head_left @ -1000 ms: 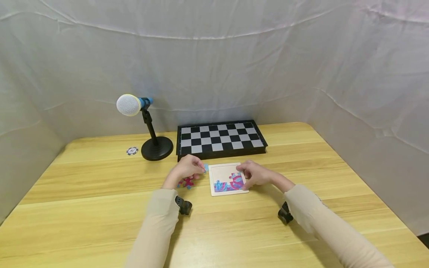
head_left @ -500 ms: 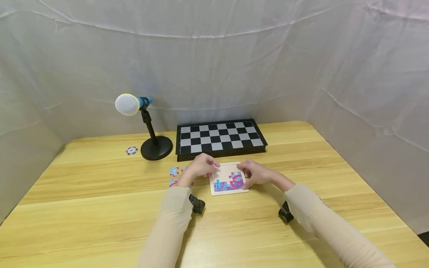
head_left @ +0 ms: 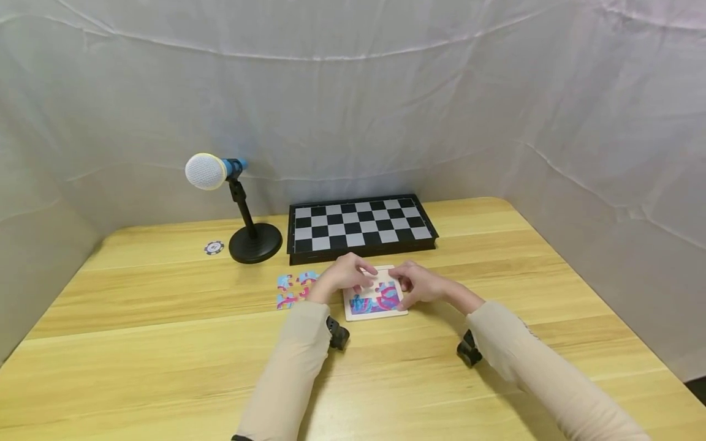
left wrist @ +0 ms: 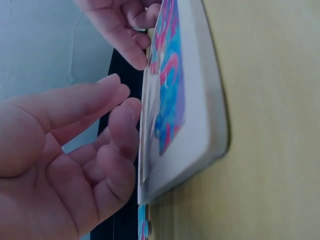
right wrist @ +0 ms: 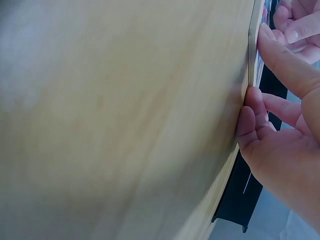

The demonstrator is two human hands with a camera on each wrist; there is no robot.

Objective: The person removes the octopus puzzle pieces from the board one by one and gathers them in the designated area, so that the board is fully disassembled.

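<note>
A square pale puzzle tray [head_left: 375, 316] lies on the table, joined pink, blue and purple jigsaw pieces [head_left: 380, 300] filling its near and right part. My right hand [head_left: 423, 285] grips the tray's right edge, thumb at the near corner and other fingers farther back. Over the tray's far left part hovers my left hand [head_left: 344, 274], its fingers bent and the tips close together. In the left wrist view, no piece shows clearly between the left fingertips [left wrist: 132, 107], and something small could be hidden there. Loose jigsaw pieces [head_left: 285, 300] lie left of the tray, partly behind the left hand.
Behind the tray stands a black-framed checkered board [head_left: 361, 225]. A microphone [head_left: 206, 171] on a black stand [head_left: 255, 244] is at the back left, beside a poker chip [head_left: 214, 247]. Grey-white cloth [head_left: 353, 110] encloses the wooden table [head_left: 165, 367] at back and sides.
My left hand has moved right, from beside the loose pieces to over the tray, uncovering several of those pieces. My right hand and the tray have stayed put.
</note>
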